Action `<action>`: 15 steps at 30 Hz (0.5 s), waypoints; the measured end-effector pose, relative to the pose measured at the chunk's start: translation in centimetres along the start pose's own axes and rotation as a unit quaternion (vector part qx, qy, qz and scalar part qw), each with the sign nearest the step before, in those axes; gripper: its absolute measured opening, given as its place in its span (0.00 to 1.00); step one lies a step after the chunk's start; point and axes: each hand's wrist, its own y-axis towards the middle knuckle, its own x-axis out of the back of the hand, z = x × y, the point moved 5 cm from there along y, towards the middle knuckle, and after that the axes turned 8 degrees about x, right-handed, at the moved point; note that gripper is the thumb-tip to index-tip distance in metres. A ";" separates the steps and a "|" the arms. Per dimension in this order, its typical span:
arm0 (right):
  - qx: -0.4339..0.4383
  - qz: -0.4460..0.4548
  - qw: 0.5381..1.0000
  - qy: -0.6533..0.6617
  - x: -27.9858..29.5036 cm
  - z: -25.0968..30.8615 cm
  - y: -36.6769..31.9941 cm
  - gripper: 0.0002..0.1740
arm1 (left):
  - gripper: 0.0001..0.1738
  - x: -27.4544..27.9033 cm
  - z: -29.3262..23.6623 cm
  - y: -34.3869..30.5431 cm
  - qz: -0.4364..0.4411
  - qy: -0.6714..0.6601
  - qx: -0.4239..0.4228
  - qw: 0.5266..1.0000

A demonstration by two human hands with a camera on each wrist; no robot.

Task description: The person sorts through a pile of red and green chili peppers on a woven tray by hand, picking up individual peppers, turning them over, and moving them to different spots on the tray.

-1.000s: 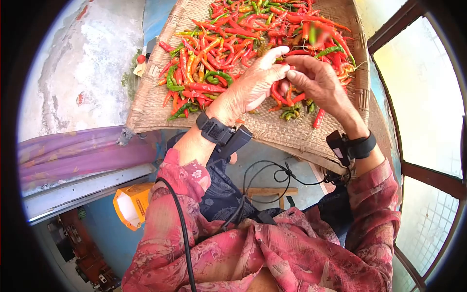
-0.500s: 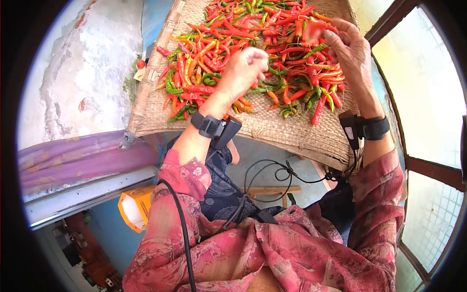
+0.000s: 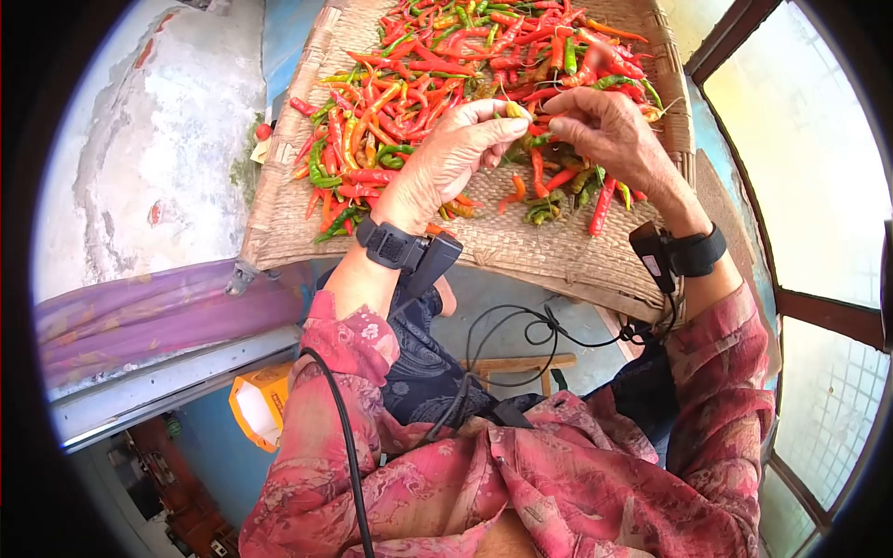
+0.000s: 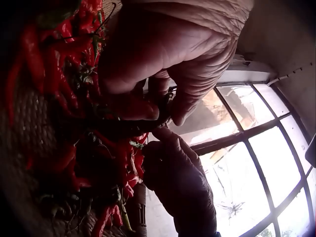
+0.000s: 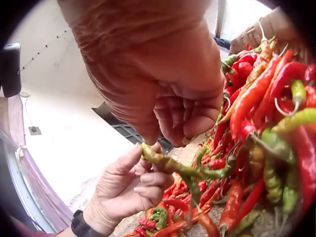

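In the right wrist view, my left hand (image 5: pixel 131 190) pinches a wrinkled yellow-green chili pepper (image 5: pixel 170 164) near one end, with its body slanting out past the fingers. The head view shows the left hand (image 3: pixel 456 158) holding it above the pile, the yellow end (image 3: pixel 514 110) showing over the fingertips. My right hand (image 3: pixel 609 135) faces it with bent fingers, its thumb and index fingertips close beside that end. I cannot tell whether the right fingertips pinch a stem. Beneath the hands, red, orange and green chili peppers (image 3: pixel 367 102) lie heaped on a woven tray (image 3: pixel 288 209).
The tray's raised rim (image 3: pixel 684 93) runs along the right, near framed window panes (image 3: pixel 800 121). A black cable (image 3: pixel 549 325) loops below the tray's front edge. To the left are a worn wall (image 3: pixel 167 139), purple cloth (image 3: pixel 177 307) and an orange box (image 3: pixel 260 405).
Half a second ago the hands were apart, the right one out by the tray's right side. Now they meet again over the pile, and a yellow-green chili pepper shows in the left fingers.
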 end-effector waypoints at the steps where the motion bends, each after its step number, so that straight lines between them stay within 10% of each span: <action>1: -0.002 0.014 1.000 0.020 -0.7 -0.1 0.0 0.15 | 0.11 0.0 -0.1 -0.3 0.019 -0.058 0.004 0.998; 4: -0.071 0.051 0.995 0.048 -2.2 0.5 -0.1 0.17 | 0.10 -0.5 -0.5 -1.0 0.024 -0.090 -0.035 0.995; 7: -0.207 -0.041 0.910 0.356 -3.6 0.3 -1.0 0.16 | 0.10 -0.9 -0.6 -1.0 0.016 0.107 -0.090 0.990; 15: -0.239 -0.067 0.903 0.352 -3.0 -1.3 -1.8 0.06 | 0.11 -1.0 -0.6 -1.9 0.036 0.022 -0.043 0.998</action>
